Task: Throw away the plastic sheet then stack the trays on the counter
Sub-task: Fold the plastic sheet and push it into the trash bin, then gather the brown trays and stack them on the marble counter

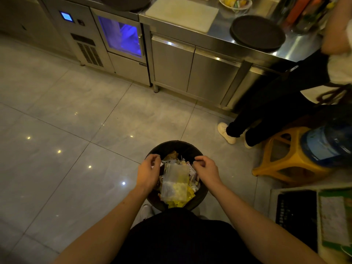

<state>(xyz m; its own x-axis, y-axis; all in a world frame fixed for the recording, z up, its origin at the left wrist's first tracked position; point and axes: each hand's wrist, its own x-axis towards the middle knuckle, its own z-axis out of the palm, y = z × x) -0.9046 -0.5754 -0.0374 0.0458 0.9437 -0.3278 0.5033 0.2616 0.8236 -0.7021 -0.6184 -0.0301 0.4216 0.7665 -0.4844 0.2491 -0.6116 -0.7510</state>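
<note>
From your head camera, you are standing over a round black trash bin [202, 197] on the tiled floor, with both arms reaching down over it. The bin holds crumpled paper scraps and yellow wrappers, and the clear plastic sheet [175, 183] lies on top of that pile, inside the rim, between your two hands. Your left hand [149, 171] hovers at the bin's left rim with fingers loosely curled and nothing in them; your right hand [206, 169] hovers at the right rim, fingers likewise half curled and empty. Neither hand touches the sheet. On the steel counter [224, 33] at the top, one dark round tray [257, 33] sits at the front edge toward the right end, overhanging slightly, and another dark tray [125, 2] shows at the top edge on the left-hand unit. A white cutting board [182, 12] lies between them. Another person stands by the counter's right end, beside a yellow stool [285, 162].
</note>
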